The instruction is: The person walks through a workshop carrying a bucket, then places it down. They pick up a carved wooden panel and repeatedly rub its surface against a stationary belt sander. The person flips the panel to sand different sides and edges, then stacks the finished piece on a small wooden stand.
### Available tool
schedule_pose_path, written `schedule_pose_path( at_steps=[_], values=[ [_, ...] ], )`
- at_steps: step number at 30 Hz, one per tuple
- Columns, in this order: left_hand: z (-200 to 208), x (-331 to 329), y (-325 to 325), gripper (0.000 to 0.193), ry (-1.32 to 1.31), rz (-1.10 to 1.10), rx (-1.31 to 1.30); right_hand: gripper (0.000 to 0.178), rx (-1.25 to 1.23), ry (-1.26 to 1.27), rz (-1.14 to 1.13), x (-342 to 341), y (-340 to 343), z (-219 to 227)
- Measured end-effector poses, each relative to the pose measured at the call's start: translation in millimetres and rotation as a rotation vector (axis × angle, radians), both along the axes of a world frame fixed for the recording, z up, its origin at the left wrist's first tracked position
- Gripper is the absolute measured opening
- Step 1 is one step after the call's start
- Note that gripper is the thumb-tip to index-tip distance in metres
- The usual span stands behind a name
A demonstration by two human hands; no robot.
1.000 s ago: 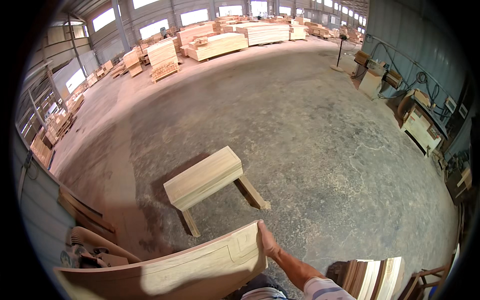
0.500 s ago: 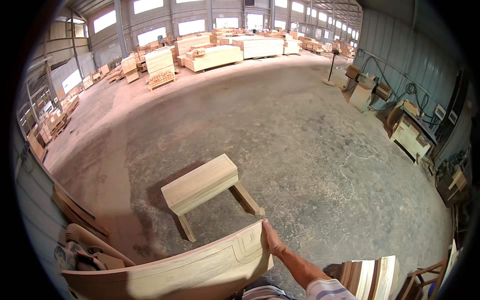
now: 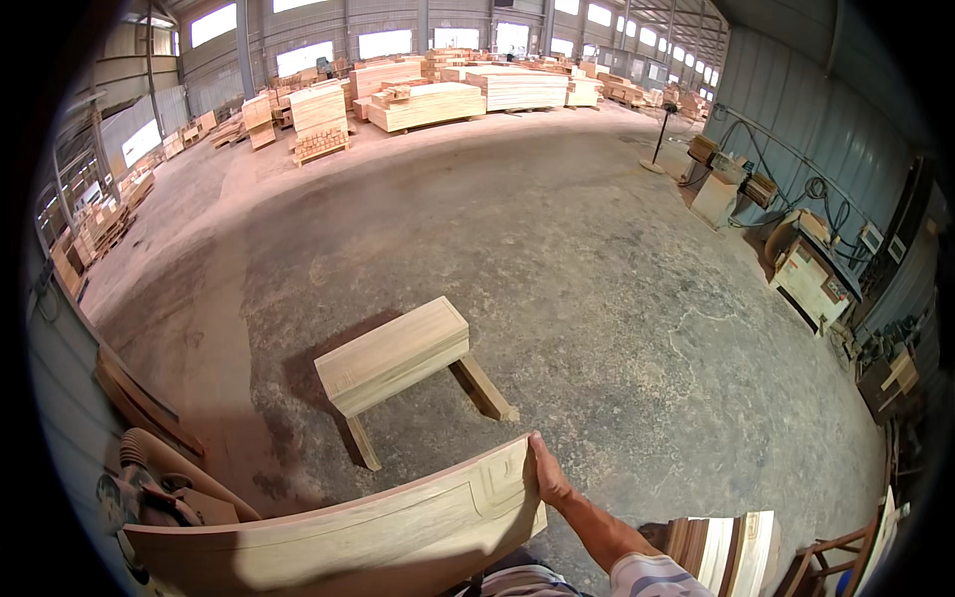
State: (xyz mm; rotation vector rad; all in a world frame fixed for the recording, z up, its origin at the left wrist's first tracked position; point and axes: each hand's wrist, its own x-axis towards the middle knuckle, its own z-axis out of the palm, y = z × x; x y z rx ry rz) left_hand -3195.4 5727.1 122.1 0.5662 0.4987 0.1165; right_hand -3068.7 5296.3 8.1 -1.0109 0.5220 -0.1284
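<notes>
A long, pale wooden panel (image 3: 398, 527) with a carved line pattern stands tilted close to my body, across the lower left. My right hand (image 3: 550, 472) is closed on its right end, thumb up at the top corner and fingers out of sight behind the wood. My left hand does not show; the panel's left part runs to the lower left. Just beyond it, a neat stack of similar pale boards (image 3: 393, 353) rests on two wooden bearers (image 3: 481, 388) lying on the floor.
At the left wall are a ribbed hose (image 3: 194, 473) with a machine, and leaning curved boards (image 3: 144, 403). More boards (image 3: 721, 547) stand at my lower right, beside a wooden frame (image 3: 831, 562). Machines (image 3: 811, 284) line the right wall; a pedestal fan (image 3: 659, 139) and lumber stacks (image 3: 428, 104) are farther back.
My view has shifted slightly, so the board stack sits a little higher and farther left. My right hand keeps its hold on the panel, which is slightly more upright.
</notes>
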Motion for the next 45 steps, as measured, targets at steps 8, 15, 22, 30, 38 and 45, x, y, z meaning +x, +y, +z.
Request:
schedule_pose_path(
  at_steps=[8,15,22,30,38,45],
  values=[
    [1.0,5.5,-0.4,0.060,-0.020,-0.020,-0.030,0.053,0.004,-0.020,0.051,4.8,7.7,36.6],
    [-13.0,-6.9,-15.8,0.060,-0.026,-0.077,-0.005,0.054,0.008,0.043,0.076,11.1,-5.1,4.8],
    [-18.1,-21.9,-26.0,0.060,-0.174,-0.243,0.032,0.055,-0.123,0.143,0.084,20.4,-7.5,22.4],
    [-41.2,-9.9,-34.7,0.059,0.062,-0.097,-0.102,0.055,-0.116,0.022,0.230,20.7,-21.4,29.1],
    [-29.2,-55.2,-47.0,0.071,0.151,0.223,-0.255,0.066,-0.160,-0.013,0.654,24.6,27.2,81.9],
    [-57.2,-39.3,-32.1,0.060,0.317,0.467,-0.195,0.064,-0.295,0.075,0.784,33.8,69.0,94.2]
  ],
)
